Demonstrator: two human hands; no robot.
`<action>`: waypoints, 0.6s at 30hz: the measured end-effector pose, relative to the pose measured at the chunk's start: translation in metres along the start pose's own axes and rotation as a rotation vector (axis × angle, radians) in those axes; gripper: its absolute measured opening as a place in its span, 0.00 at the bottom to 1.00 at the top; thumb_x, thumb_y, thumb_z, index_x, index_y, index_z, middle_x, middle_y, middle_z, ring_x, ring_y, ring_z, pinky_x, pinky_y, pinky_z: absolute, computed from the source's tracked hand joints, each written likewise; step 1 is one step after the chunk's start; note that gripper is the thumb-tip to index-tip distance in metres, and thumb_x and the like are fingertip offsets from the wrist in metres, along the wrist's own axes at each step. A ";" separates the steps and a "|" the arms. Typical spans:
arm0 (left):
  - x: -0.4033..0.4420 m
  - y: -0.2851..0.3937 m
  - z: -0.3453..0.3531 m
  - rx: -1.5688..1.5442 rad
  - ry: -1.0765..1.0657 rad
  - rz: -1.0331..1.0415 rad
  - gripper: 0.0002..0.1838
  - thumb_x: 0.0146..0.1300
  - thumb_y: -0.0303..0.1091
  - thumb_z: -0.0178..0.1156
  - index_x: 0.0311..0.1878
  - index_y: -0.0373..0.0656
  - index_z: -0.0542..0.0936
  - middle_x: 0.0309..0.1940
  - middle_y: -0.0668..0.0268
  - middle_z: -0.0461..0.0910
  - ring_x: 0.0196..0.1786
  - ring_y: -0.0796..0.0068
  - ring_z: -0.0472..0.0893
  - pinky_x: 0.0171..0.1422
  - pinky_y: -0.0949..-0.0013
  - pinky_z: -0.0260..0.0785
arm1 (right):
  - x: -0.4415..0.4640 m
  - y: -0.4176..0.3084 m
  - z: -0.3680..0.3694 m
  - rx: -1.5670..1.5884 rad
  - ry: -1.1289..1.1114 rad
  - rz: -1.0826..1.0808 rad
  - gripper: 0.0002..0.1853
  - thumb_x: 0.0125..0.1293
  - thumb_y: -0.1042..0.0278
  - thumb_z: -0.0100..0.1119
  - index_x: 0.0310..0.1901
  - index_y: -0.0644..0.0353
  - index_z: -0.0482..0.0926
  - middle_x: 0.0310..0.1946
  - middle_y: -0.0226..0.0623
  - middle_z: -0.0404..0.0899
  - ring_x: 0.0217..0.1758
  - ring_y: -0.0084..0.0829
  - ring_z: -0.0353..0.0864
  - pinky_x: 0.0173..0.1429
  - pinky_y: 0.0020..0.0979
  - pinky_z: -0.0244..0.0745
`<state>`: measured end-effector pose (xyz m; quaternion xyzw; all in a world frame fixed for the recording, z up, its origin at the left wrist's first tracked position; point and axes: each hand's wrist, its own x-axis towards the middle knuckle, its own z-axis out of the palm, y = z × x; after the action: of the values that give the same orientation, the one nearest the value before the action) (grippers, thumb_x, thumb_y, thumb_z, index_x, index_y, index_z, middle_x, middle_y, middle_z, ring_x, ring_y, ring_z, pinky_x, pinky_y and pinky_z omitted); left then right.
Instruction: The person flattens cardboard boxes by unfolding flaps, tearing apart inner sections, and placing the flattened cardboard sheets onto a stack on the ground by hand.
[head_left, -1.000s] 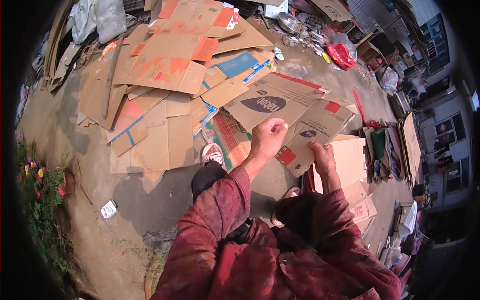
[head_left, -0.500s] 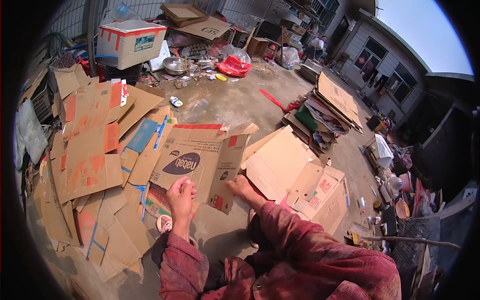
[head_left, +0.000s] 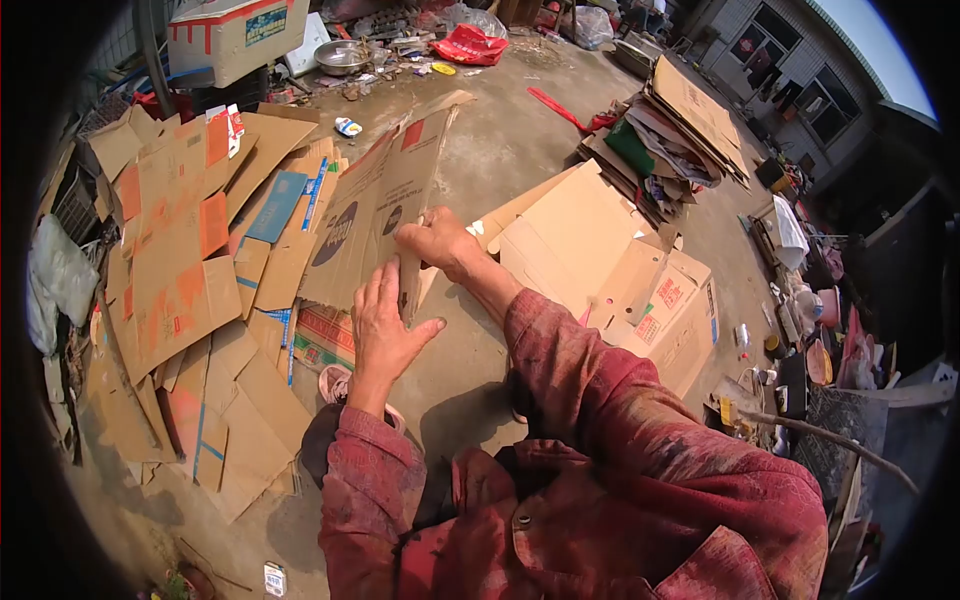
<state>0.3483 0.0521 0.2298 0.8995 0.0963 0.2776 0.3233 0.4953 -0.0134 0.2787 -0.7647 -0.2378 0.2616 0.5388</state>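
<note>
A brown cardboard box (head_left: 365, 205) with a dark oval logo stands in front of me, partly folded, its panels tilted. My right hand (head_left: 440, 242) is closed around the near edge of its side panel. Lower down, my left hand (head_left: 388, 325) touches the bottom corner of that panel, fingers stretched and thumb apart. Just right of the box lies an opened light-brown carton (head_left: 565, 235) with flaps spread. Part of a green-and-red printed carton (head_left: 325, 335) shows on the ground below the box.
Flattened cardboard sheets (head_left: 175, 290) are heaped on the left. A stack of folded cardboard (head_left: 700, 115) stands at the back right. A white bin (head_left: 240, 40), a metal bowl (head_left: 342, 57) and a red bag (head_left: 470, 45) lie farther back. Clutter and a stick (head_left: 830, 445) line the right.
My right hand has moved up and left, swinging the box's side panel inward. My left hand has opened and come against the panel's lower corner. The camera view has tilted down.
</note>
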 end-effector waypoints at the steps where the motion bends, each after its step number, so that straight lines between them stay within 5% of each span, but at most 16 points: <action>1: 0.002 -0.003 0.002 0.006 -0.011 -0.006 0.46 0.43 0.44 0.72 0.64 0.33 0.64 0.57 0.47 0.69 0.57 0.47 0.69 0.66 0.55 0.58 | 0.001 0.001 0.000 0.076 -0.033 -0.027 0.14 0.52 0.64 0.57 0.30 0.71 0.79 0.20 0.34 0.75 0.20 0.24 0.71 0.22 0.29 0.67; 4: 0.006 -0.019 0.010 0.083 0.109 -0.074 0.28 0.56 0.31 0.60 0.61 0.34 0.69 0.49 0.50 0.76 0.49 0.50 0.73 0.55 0.56 0.65 | 0.000 0.011 -0.003 0.194 -0.193 -0.039 0.24 0.59 0.52 0.60 0.40 0.72 0.78 0.30 0.38 0.79 0.30 0.24 0.76 0.31 0.26 0.72; 6: 0.006 -0.025 0.013 -0.043 0.085 -0.159 0.24 0.59 0.32 0.57 0.59 0.33 0.71 0.47 0.49 0.77 0.48 0.49 0.74 0.54 0.55 0.65 | -0.003 0.024 -0.014 0.335 -0.300 -0.037 0.30 0.61 0.47 0.59 0.46 0.73 0.77 0.34 0.39 0.79 0.34 0.25 0.77 0.36 0.25 0.73; 9: 0.007 -0.022 0.016 -0.114 0.075 -0.230 0.19 0.64 0.33 0.52 0.55 0.32 0.73 0.44 0.47 0.78 0.46 0.48 0.75 0.52 0.53 0.66 | 0.010 0.089 -0.050 -0.162 -0.082 -0.329 0.41 0.59 0.37 0.57 0.57 0.73 0.70 0.40 0.48 0.81 0.40 0.36 0.82 0.44 0.34 0.77; 12: 0.010 -0.016 0.014 -0.071 0.071 -0.237 0.19 0.66 0.34 0.50 0.55 0.32 0.74 0.43 0.47 0.78 0.47 0.48 0.75 0.52 0.53 0.66 | 0.004 0.148 -0.123 -0.609 0.082 -0.147 0.39 0.58 0.40 0.58 0.58 0.72 0.70 0.43 0.62 0.78 0.48 0.51 0.79 0.53 0.41 0.73; 18: 0.018 -0.006 0.030 -0.089 0.016 -0.249 0.17 0.68 0.36 0.51 0.52 0.32 0.75 0.40 0.51 0.78 0.44 0.55 0.76 0.50 0.59 0.66 | -0.077 0.314 -0.262 -0.929 0.501 0.384 0.38 0.57 0.45 0.62 0.62 0.65 0.67 0.61 0.64 0.63 0.67 0.56 0.62 0.68 0.45 0.60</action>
<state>0.3798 0.0470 0.2148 0.8630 0.1975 0.2466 0.3942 0.6353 -0.3421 0.0656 -0.9900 -0.0496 0.0332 0.1280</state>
